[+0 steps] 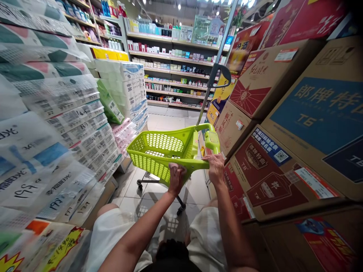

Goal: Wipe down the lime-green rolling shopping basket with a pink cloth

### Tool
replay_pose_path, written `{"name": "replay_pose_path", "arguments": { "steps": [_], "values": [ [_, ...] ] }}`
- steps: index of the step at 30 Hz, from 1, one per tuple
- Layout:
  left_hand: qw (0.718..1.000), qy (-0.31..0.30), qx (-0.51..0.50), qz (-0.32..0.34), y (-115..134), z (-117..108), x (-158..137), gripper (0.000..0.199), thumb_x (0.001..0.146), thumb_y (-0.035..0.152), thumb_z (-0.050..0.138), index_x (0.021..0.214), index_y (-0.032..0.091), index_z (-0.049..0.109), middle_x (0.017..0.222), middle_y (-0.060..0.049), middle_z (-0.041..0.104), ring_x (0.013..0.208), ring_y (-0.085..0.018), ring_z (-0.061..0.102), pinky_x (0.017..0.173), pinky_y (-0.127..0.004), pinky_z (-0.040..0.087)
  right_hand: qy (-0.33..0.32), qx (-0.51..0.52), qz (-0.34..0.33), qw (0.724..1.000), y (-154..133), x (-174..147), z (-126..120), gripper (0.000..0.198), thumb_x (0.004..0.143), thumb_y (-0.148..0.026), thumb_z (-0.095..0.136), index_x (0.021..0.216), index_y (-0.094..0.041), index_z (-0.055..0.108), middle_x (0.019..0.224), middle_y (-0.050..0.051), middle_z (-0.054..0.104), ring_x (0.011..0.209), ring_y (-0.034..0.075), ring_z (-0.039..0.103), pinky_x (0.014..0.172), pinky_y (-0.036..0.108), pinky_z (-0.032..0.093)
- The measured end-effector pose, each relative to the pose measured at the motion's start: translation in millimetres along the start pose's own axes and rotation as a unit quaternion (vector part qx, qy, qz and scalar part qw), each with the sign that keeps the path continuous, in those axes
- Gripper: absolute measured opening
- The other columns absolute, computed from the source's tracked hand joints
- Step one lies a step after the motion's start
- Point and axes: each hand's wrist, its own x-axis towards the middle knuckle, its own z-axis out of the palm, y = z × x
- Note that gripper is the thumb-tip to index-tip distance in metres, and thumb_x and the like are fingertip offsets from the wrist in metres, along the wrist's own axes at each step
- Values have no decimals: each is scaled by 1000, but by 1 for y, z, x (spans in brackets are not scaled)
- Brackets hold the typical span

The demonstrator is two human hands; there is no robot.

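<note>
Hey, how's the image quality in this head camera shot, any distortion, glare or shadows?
Head view: strong wide-angle bending, so the cardboard boxes and tissue packs lean outward; ceiling lights blow out at top; the green basket cart throws a mesh shadow on the floor tiles; both hands look sharp.

Both bare arms stretched forward, left hand (176,177) fingers curled shut, right hand (216,168) fingers curled over

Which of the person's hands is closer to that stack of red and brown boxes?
The right. The right hand grips the green basket at its rim corner, right beside the boxes. The left hand, holding a pink cloth, is further along the rim, away from them.
</note>
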Motion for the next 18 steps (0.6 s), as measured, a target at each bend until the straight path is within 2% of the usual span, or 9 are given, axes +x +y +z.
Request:
{"name": "replay_pose_path", "arguments": {
  "steps": [2, 4, 7, 9, 11, 13, 16, 18],
  "values": [
    [999, -43, 20, 19, -11, -3, -19, 23, 104, 21, 44, 103, 21, 67, 108, -11, 62, 107, -25, 58, 99, -46, 51, -4, 2, -2, 1000, 3, 0, 0, 55, 108, -34, 30, 80, -27, 77, 91, 3, 77, 98, 24, 58, 116, 50, 29],
    [998, -52, 43, 14, -17, -6, -28, 26, 104, 19, 42, 105, 21, 68, 110, -12, 63, 104, -25, 59, 93, -43, 53, -6, 2, -5, 1000, 4, 0, 0, 55, 108, -35, 30, 80, -27, 77, 91, 2, 77, 98, 24, 58, 116, 50, 30],
    [999, -5, 44, 15, -6, -1, -11, 24, 104, 21, 44, 113, 20, 66, 118, -14, 61, 112, -26, 58, 96, -46, 54, -3, -1, -14, 1000, 3, -1, 0, 54, 108, -34, 31, 81, -27, 77, 91, 3, 77, 97, 24, 58, 116, 51, 29],
    [998, 10, 27, 58, 7, 6, 6, 22, 103, 22, 47, 114, 21, 66, 121, -13, 60, 118, -26, 56, 102, -49, 52, -2, -4, -19, 1000, 1, -2, -1, 53, 108, -34, 31, 82, -26, 77, 92, 3, 77, 97, 24, 58, 115, 51, 29],
    [993, -13, 36, 114, 17, 13, 10, 23, 101, 17, 47, 110, 22, 68, 121, -11, 61, 122, -26, 54, 108, -53, 49, -1, -7, -23, 1000, -2, -3, -2, 53, 108, -33, 31, 82, -26, 77, 93, 3, 77, 98, 24, 58, 115, 50, 29],
    [986, -53, 72, 139, 18, 14, -4, 32, 97, 9, 45, 109, 23, 71, 118, -11, 63, 122, -26, 55, 109, -56, 48, -1, -8, -27, 1000, -3, -3, -3, 53, 108, -32, 31, 83, -26, 77, 94, 3, 76, 99, 24, 58, 114, 49, 30],
    [982, -111, 96, 122, 9, 8, -33, 40, 93, 2, 43, 113, 23, 72, 114, -12, 64, 113, -26, 59, 99, -51, 54, -8, 0, -29, 1000, -2, -3, -5, 53, 108, -32, 31, 84, -27, 77, 94, 3, 77, 99, 23, 58, 114, 49, 30],
    [985, -98, 88, 113, 9, 3, -34, 35, 96, 6, 46, 113, 23, 72, 113, -13, 63, 110, -27, 58, 97, -50, 55, -11, 4, -26, 1000, 0, -3, -4, 53, 108, -33, 31, 84, -27, 77, 94, 2, 77, 98, 23, 57, 113, 49, 30]
  ]
}}
